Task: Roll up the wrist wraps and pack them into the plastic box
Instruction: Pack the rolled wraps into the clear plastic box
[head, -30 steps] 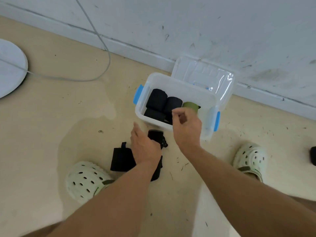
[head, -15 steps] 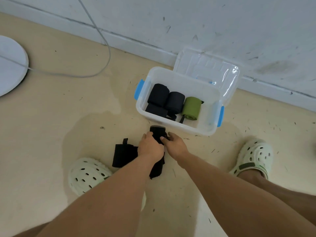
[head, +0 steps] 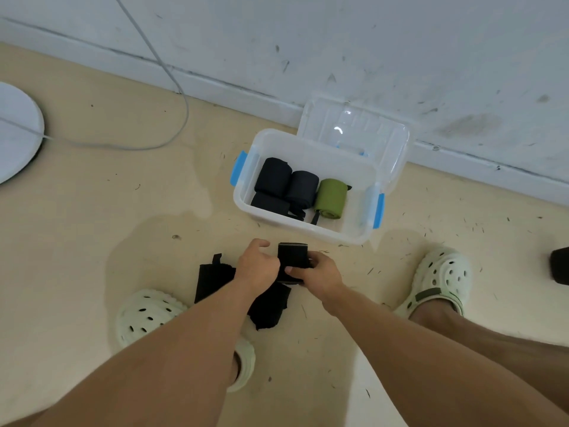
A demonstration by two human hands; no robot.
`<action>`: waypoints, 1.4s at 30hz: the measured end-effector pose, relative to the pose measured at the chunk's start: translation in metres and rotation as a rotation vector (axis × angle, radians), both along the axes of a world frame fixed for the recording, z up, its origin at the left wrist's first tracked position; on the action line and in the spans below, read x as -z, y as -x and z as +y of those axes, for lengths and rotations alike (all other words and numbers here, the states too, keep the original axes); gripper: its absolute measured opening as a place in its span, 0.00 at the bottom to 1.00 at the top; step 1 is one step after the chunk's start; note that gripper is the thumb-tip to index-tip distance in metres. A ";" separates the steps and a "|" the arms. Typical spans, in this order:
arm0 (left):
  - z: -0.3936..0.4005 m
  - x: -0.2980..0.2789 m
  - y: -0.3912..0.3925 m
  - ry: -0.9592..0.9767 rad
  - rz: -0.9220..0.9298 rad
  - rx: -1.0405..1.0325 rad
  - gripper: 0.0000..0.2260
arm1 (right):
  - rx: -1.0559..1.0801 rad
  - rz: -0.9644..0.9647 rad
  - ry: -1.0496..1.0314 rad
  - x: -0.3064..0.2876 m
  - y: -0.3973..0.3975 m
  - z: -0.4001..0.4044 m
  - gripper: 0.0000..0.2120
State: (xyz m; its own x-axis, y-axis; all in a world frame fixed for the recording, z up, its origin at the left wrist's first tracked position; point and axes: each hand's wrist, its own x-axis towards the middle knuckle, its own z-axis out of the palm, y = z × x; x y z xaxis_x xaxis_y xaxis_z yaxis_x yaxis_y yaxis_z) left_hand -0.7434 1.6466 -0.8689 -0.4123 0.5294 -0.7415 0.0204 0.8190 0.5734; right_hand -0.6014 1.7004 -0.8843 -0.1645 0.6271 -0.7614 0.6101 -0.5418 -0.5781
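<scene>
Wrist wrap [head: 292, 260], black and partly rolled, sits on the floor [head: 92, 211] just in front of the plastic box [head: 243, 195], held between both hands. From the head camera, the left hand [head: 258, 268] curls its fingers round the wrap's left side, and the right hand [head: 320, 274] pinches its right edge, thumb on top. Loose black fabric [head: 215, 280] trails beneath the left forearm. Inside the open box lie three black rolls [head: 303, 188] and a green roll [head: 331, 197], touching side by side. Its clear lid [head: 354, 127] leans against the wall. Pale green clogs [head: 443, 278] flank the hands.
</scene>
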 end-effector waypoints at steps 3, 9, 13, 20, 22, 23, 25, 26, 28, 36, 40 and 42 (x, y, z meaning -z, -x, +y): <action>-0.003 -0.006 -0.003 -0.013 -0.031 -0.059 0.12 | -0.161 -0.033 -0.142 -0.027 -0.009 0.001 0.28; -0.009 -0.025 -0.017 -0.090 -0.053 -0.192 0.09 | -0.453 -0.068 -0.417 -0.075 -0.022 0.003 0.22; -0.001 -0.041 -0.027 -0.172 -0.028 -0.249 0.09 | -0.506 -0.070 -0.561 -0.102 -0.029 0.010 0.21; 0.023 -0.068 -0.039 -0.412 0.407 -0.171 0.06 | -0.350 -0.031 -0.814 -0.128 -0.018 0.052 0.22; 0.026 -0.062 -0.037 -0.450 0.609 -0.053 0.19 | -0.383 -0.124 -0.790 -0.125 -0.011 0.075 0.22; 0.025 -0.056 -0.036 -0.407 0.675 0.059 0.26 | -0.434 -0.188 -0.755 -0.120 -0.007 0.085 0.23; 0.019 -0.042 -0.034 -0.258 0.691 0.318 0.38 | -0.567 -0.289 -0.690 -0.107 -0.002 0.102 0.23; 0.015 -0.035 -0.034 -0.184 0.678 0.428 0.41 | -0.630 -0.316 -0.654 -0.098 0.002 0.108 0.21; 0.007 -0.025 -0.034 -0.107 0.699 0.557 0.45 | -0.737 -0.347 -0.582 -0.080 0.012 0.116 0.17; 0.009 -0.020 -0.038 -0.093 0.660 0.553 0.49 | -0.838 -0.352 -0.467 -0.024 0.042 0.132 0.16; 0.009 -0.017 -0.039 -0.104 0.665 0.551 0.49 | -0.667 -0.365 -0.387 -0.012 0.045 0.136 0.14; 0.009 -0.014 -0.038 -0.112 0.666 0.551 0.49 | -0.639 -0.381 -0.383 -0.007 0.045 0.137 0.13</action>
